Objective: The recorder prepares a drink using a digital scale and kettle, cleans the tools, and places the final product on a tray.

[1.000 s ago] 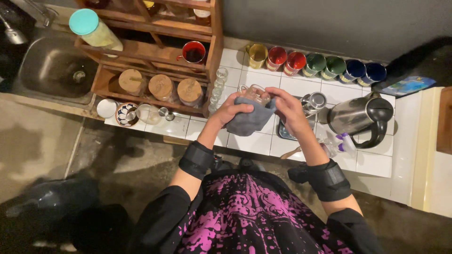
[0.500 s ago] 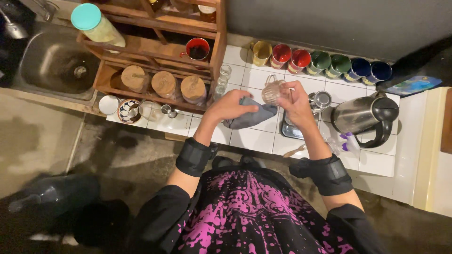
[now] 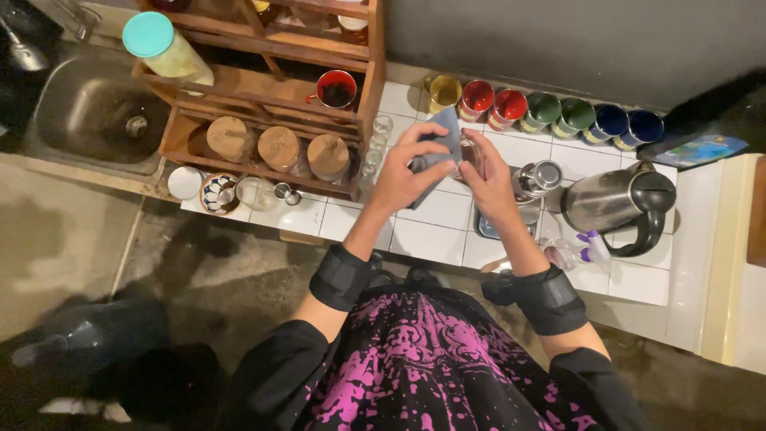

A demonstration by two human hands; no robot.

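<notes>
Above the white tiled counter point(image 3: 431, 239), left of the steel kettle point(image 3: 618, 203), the left hand point(image 3: 403, 172) grips a grey cloth point(image 3: 443, 144) against the glass point(image 3: 471, 152) clasped by the right hand point(image 3: 487, 172); wiping looks underway, unfinished.

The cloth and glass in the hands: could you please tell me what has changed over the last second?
Both hands lifted: the left hand raised the cloth off the counter against the glass in the right hand. The kettle and cup row stayed put.
</notes>
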